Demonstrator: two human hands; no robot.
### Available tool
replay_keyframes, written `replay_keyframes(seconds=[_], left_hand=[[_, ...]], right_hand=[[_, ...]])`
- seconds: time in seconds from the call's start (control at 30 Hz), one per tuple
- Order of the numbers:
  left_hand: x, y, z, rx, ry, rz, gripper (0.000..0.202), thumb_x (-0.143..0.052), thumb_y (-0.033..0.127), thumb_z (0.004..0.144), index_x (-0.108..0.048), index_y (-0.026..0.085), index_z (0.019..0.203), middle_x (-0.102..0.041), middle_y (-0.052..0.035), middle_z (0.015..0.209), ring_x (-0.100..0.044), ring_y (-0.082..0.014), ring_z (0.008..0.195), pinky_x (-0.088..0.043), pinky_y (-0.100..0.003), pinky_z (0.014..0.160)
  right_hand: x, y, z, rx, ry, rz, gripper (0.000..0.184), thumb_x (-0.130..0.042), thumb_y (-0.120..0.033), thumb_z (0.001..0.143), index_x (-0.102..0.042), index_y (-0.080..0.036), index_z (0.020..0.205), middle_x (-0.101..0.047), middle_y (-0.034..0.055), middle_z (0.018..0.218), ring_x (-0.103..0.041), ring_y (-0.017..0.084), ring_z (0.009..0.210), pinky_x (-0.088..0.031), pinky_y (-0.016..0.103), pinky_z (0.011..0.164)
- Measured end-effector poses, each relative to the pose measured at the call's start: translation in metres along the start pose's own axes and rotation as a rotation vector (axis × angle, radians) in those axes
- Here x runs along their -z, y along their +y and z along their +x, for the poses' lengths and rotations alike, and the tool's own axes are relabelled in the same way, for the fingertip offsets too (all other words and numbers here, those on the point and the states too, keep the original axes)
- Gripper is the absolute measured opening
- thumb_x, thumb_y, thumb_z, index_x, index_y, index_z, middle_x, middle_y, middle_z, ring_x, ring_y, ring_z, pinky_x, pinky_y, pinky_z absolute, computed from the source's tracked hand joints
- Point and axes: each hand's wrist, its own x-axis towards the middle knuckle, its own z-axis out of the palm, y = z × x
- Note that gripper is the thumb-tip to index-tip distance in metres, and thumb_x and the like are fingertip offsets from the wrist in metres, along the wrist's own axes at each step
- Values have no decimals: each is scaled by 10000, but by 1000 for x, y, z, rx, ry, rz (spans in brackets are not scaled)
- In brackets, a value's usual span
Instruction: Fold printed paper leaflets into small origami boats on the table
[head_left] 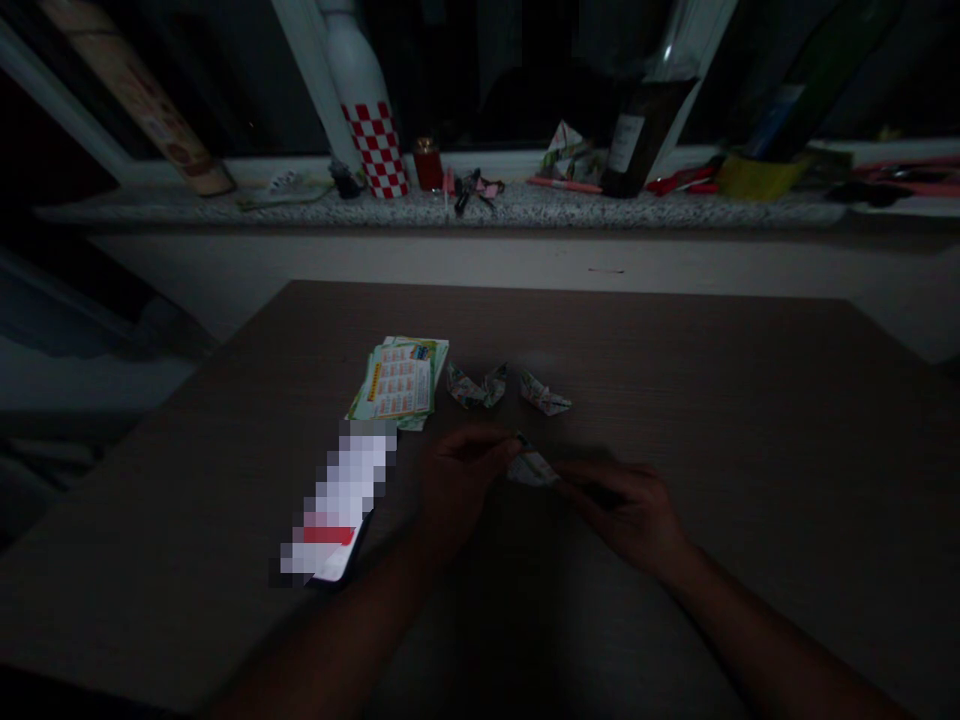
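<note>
A small folded piece of printed paper (pixel 532 468) is held between my two hands, above the wooden table. My left hand (pixel 463 480) pinches its left corner with thumb and fingers. On the other side, my right hand (pixel 626 505) grips the right edge in the same way. Just beyond my hands lie two folded paper shapes (pixel 478 386) joined or touching, and a separate folded paper piece (pixel 545 394) beside them. To the left of these rests a stack of printed paper sheets (pixel 401 382). Dim light hides the finer folds.
A phone with a lit screen (pixel 337 505) lies left of my left forearm on the table (pixel 750 400). Along the granite windowsill (pixel 510 212) stand a red-checked white bottle (pixel 371 110), a dark bottle (pixel 630 140), a red jar (pixel 427 165) and a yellow holder (pixel 761 178).
</note>
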Motion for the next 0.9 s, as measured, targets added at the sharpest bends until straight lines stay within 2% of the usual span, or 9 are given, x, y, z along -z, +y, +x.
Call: replay_keyframes(seconds=[0.2,0.33,0.5,0.67,0.8,0.9], left_hand=[[0,-6,4,-26,50,-90,233,-812,196,577,-647,168,740,-667,21,722,-615,-115,679,-485,-218,629],[0,-4,4,7,22,-98,219,-798,198,599,-673,173,776,-675,20,744,-617,-114,703,-485,-218,653],[2,-3,4,24,-10,8,146,-780,221,620,-667,157,688,-649,19,660,-588,-113,632,-454,-219,604],[2,-2,5,58,-63,-2,164,-766,217,616,-621,157,662,-605,33,622,-550,-105,596,-430,-212,580],[2,1,5,-25,-72,72,157,-740,155,614,-600,165,685,-560,45,634,-520,-95,595,-410,-192,564],[5,4,4,-116,-174,215,85,-687,128,667,-632,176,713,-587,31,660,-543,-108,632,-422,-201,595]], right_hand=[[0,-1,0,-3,51,-10,198,-645,-149,801,-718,-235,964,-755,32,823,-707,177,672,-578,271,602],[2,-3,1,-24,90,-23,186,-641,-131,800,-714,-221,945,-746,36,809,-700,174,683,-564,265,604],[4,-5,3,-34,143,-60,168,-619,-143,813,-714,-223,926,-741,46,826,-698,184,703,-564,279,617],[5,-4,1,-28,214,-78,169,-609,-148,814,-707,-230,924,-736,49,847,-698,195,743,-566,294,651],[4,-2,0,-45,203,-64,167,-611,-148,808,-707,-232,915,-734,49,846,-693,194,745,-557,291,645],[5,-1,-1,-117,235,-16,134,-626,-169,795,-716,-232,871,-733,37,806,-681,181,688,-544,274,602]])
